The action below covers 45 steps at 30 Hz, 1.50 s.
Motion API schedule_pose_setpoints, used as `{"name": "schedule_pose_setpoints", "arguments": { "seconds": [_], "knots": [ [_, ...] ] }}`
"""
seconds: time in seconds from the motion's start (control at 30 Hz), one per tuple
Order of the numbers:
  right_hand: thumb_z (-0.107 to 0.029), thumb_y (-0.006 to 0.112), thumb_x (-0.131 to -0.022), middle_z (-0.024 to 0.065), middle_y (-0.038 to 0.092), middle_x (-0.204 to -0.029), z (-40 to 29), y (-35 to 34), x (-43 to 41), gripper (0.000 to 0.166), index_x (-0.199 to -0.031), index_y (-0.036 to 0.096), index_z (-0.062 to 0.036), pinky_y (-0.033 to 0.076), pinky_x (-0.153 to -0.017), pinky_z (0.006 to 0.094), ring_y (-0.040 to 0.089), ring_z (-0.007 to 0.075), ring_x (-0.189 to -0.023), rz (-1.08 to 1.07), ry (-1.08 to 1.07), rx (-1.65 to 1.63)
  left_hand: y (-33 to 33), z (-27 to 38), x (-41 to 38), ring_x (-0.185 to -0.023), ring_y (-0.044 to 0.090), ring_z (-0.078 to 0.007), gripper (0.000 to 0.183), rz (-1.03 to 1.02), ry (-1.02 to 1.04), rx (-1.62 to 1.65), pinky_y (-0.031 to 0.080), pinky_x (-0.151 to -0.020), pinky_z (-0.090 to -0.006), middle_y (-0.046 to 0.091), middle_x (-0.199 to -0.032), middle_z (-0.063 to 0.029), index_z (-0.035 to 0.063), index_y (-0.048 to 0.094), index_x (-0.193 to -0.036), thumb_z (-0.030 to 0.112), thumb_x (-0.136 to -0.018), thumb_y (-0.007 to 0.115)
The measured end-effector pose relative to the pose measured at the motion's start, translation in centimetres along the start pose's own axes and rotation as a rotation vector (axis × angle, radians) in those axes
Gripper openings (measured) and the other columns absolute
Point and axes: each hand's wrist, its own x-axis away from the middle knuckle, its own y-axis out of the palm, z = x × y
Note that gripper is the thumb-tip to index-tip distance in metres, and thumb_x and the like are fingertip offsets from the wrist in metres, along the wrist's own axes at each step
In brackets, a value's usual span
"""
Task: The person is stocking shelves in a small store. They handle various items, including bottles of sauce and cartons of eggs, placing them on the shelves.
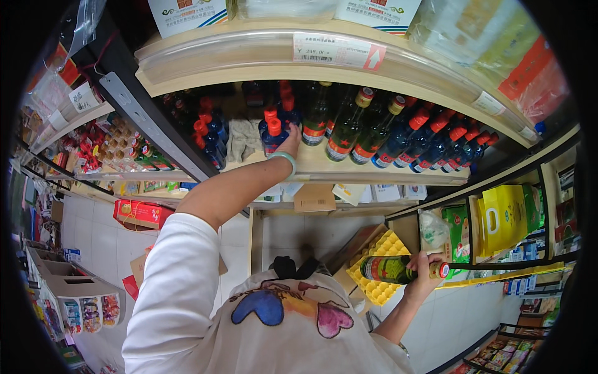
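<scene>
My left hand [293,141] reaches onto the shelf and touches the right side of a blue glass bottle with a red cap [274,136]; whether its fingers close round a bottle is hidden. A jade-like bangle [286,160] circles that wrist. My right hand [424,271], lower right, grips a green glass bottle [385,269] by its neck, the bottle lying sideways with its gold and red cap to the right. Several green bottles [343,135] and blue bottles with red caps [416,135] stand upright on the shelf. A grey cloth [243,140] lies left of the blue bottles.
A price-tagged shelf edge [215,53] overhangs the bottles. A dark metal upright [149,121] stands at left. Yellow egg trays [387,243] and a cardboard box [362,240] sit low at right, near a yellow bag [504,219] on side shelving. A red box [140,214] is at lower left.
</scene>
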Motion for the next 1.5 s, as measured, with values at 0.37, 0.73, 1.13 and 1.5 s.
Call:
{"name": "schedule_pose_setpoints", "arguments": {
  "seconds": [0.37, 0.73, 1.13, 1.5],
  "knots": [
    [0.0, 0.06, -0.081, 0.0049, 0.043, -0.057, 0.1, 0.1, -0.2, 0.026, -0.072, 0.037, -0.0074, 0.039, -0.05, 0.0262, 0.044, 0.0136, -0.049, -0.01, 0.039, 0.007, -0.6, -0.6, -0.6, -0.134, 0.025, -0.0398, 0.054, -0.053, 0.04, -0.051, 0.018, -0.104, -0.0639, 0.032, -0.145, -0.0165, 0.0074, 0.044, -0.136, 0.024, -0.086, 0.054],
    [0.003, 0.06, -0.08, 0.0048, 0.044, -0.058, 0.6, 0.0, -0.7, 0.024, -0.073, 0.039, -0.0058, 0.042, -0.048, 0.0267, 0.045, 0.0133, -0.048, 0.011, 0.04, -0.022, -0.3, -1.2, -0.4, -0.131, 0.031, -0.042, 0.061, -0.094, -0.053, -0.046, 0.025, -0.099, -0.0663, 0.035, -0.143, -0.0163, 0.0056, 0.046, -0.133, 0.018, -0.077, 0.065],
    [0.003, 0.061, -0.08, 0.0043, 0.044, -0.06, 1.0, 0.3, -1.0, 0.024, -0.074, 0.04, -0.0058, 0.041, -0.049, 0.0267, 0.045, 0.0133, -0.048, 0.001, 0.038, -0.014, 3.4, -1.7, -0.6, -0.129, 0.033, -0.0435, 0.073, -0.217, 0.081, 0.069, 0.025, -0.099, -0.0666, 0.042, -0.139, -0.015, 0.0065, 0.051, -0.129, 0.011, -0.06, 0.077],
    [0.003, 0.06, -0.08, 0.0046, 0.044, -0.061, 1.3, 0.7, -1.0, 0.023, -0.073, 0.04, -0.0057, 0.041, -0.048, 0.0268, 0.045, 0.0136, -0.048, 0.0, 0.053, -0.022, 4.6, -1.4, 0.0, -0.134, 0.026, -0.0401, 0.052, -0.183, -0.037, 0.115, 0.019, -0.103, -0.0633, 0.035, -0.144, -0.0148, 0.006, 0.046, -0.134, 0.024, -0.086, 0.052]
  ]
}}
